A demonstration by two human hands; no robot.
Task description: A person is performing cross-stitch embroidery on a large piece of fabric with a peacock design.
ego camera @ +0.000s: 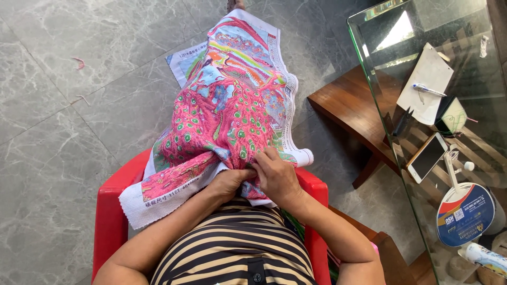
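Head view: both hands' fingers [260, 162] pinch the embroidered cloth [227, 111] bunched under them

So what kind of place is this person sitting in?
Probably a room at home. The floor is grey stone tile, a glass table holds a phone, and both hands work bright embroidery cloth from a red plastic chair.

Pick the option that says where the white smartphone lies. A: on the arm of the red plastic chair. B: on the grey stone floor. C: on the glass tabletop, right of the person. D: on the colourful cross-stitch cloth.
C: the white smartphone lies flat on the glass tabletop, beside a round blue hand fan, apart from the colourful cross-stitch cloth that both hands work on.
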